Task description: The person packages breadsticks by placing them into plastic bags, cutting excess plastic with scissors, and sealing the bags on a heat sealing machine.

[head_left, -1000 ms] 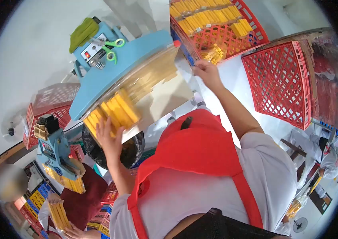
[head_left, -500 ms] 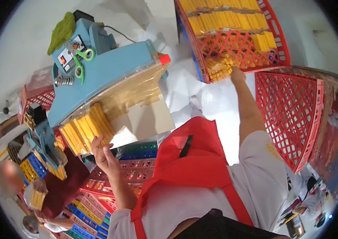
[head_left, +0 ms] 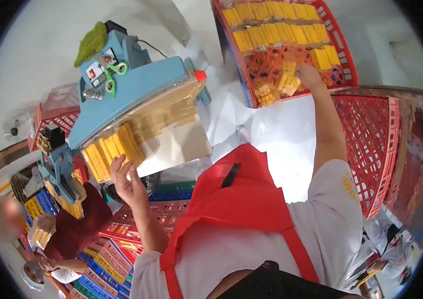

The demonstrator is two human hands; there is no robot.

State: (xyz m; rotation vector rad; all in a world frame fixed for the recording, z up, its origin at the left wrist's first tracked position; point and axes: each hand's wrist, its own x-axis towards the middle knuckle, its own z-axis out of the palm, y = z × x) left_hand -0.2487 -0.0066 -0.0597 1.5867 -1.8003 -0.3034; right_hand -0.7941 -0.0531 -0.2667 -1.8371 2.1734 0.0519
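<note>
My left hand (head_left: 129, 184) is beside the near edge of the sealing machine's tray, fingers apart and holding nothing. Its fingertips overlap the edge of a row of packs of yellow sticks (head_left: 114, 152); whether they touch is unclear. The blue sealing machine (head_left: 131, 94) stands behind that row. My right hand (head_left: 308, 74) reaches into a red plastic crate (head_left: 349, 60), its fingers closed around the side of a clear pack of yellow sticks (head_left: 288, 77), which is tilted. Another pack (head_left: 266, 93) lies in the crate's near left corner. The right fingertips are partly hidden.
Rows of yellow packs (head_left: 281, 35) fill the crate's far part. Green-handled scissors (head_left: 110, 82) and a green cloth (head_left: 92, 45) rest on the machine. Another red crate (head_left: 365, 144) stands at right. At left, a co-worker's gloved hand (head_left: 43, 230) holds yellow sticks near a second machine (head_left: 59, 169).
My right hand has moved farther into the crate and lifted or tilted a pack there. One pack now sits in the near left corner without my hand on it. The left hand stays nearly still.
</note>
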